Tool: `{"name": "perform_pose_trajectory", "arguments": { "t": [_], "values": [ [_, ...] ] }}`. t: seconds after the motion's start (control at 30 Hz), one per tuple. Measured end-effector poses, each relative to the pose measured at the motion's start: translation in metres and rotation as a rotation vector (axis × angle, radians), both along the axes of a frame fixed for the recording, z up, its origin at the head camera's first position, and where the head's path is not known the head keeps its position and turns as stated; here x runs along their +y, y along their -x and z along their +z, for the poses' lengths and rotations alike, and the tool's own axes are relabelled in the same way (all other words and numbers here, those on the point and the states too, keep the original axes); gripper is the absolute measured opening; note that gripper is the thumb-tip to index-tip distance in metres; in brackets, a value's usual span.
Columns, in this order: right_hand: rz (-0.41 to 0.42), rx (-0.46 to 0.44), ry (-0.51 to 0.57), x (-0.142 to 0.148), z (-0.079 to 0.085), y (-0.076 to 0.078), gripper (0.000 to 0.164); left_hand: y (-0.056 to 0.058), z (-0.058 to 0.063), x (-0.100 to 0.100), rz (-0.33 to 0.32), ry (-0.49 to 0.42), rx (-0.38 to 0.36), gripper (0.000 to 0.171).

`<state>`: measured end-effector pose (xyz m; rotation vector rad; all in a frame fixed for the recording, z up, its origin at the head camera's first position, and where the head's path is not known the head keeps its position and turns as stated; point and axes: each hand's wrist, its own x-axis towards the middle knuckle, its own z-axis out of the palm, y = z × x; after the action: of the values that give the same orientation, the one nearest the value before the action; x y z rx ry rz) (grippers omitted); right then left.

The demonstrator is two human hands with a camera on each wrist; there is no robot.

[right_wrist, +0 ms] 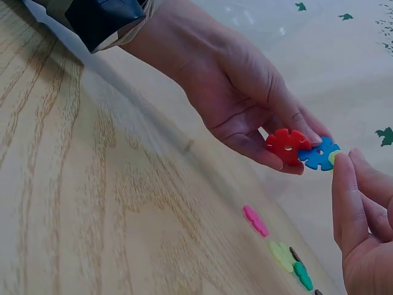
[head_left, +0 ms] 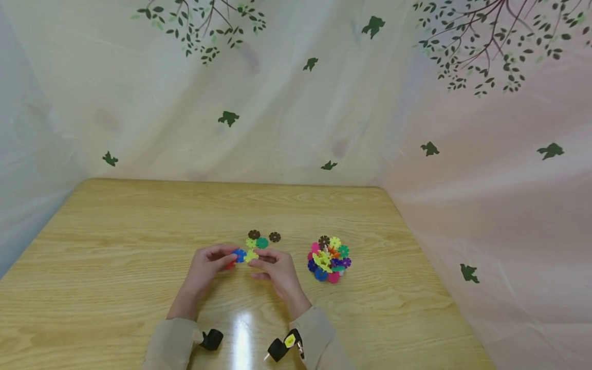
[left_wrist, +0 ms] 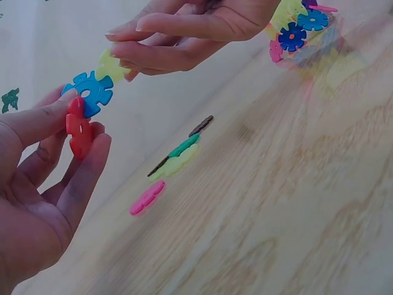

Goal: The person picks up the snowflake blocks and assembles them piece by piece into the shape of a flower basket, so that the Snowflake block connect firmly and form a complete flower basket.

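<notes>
My left hand (head_left: pixel 205 267) pinches a blue notched plastic disc (left_wrist: pixel 91 93) between thumb and fingers. A red disc (right_wrist: pixel 287 147) is joined to the blue one at an angle and sits against the left fingers. My right hand (head_left: pixel 277 270) pinches a yellow disc (left_wrist: pixel 112 66) at its edge. The yellow disc meets the blue disc's rim; whether their slots interlock I cannot tell. Both hands hold these pieces above the table. In the right wrist view, the right fingertips hide most of the yellow disc.
Beyond the hands, loose discs lie on the wooden table (head_left: pixel 115 231): brown (head_left: pixel 275 237), green (head_left: pixel 262 242), yellow (head_left: pixel 251 242) and pink (left_wrist: pixel 147 198). To the right stands a cluster of multicoloured discs (head_left: pixel 321 275). A leaf-printed curtain (head_left: pixel 277 144) hangs behind the table.
</notes>
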<state>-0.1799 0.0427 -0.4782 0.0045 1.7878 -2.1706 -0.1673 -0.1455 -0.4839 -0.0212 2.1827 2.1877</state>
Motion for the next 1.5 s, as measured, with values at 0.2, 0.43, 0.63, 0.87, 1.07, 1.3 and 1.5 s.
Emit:
{"name": "perform_pose_trajectory", "arguments": {
  "t": [0.2, 0.43, 0.63, 0.87, 1.07, 1.3, 1.5],
  "values": [
    [0.011, 0.005, 0.012, 0.006, -0.006, 0.003, 0.034, 0.001, 0.0, 0.004, -0.002, 0.02, 0.007, 0.023],
    [0.031, -0.036, 0.047, 0.009, -0.012, 0.005, 0.034, 0.001, -0.003, 0.008, -0.018, -0.005, 0.014, 0.02],
    [0.009, -0.056, 0.069, 0.007, -0.008, 0.005, 0.036, 0.0, 0.0, 0.01, 0.004, -0.002, -0.026, 0.026],
    [0.039, -0.046, 0.02, 0.002, -0.001, 0.014, 0.037, 0.002, -0.008, 0.003, 0.008, -0.055, -0.08, 0.029],
    [0.055, 0.083, -0.286, 0.002, 0.001, 0.029, 0.03, 0.003, -0.013, -0.009, 0.071, -0.127, -0.076, 0.014],
    [0.269, 0.362, -0.943, -0.011, 0.001, 0.045, 0.034, 0.003, -0.011, -0.016, 0.081, -0.12, -0.075, 0.02],
    [0.334, 0.497, -1.241, -0.02, 0.004, 0.046, 0.026, 0.003, -0.009, -0.014, 0.074, -0.105, -0.105, 0.031]
  ]
}}
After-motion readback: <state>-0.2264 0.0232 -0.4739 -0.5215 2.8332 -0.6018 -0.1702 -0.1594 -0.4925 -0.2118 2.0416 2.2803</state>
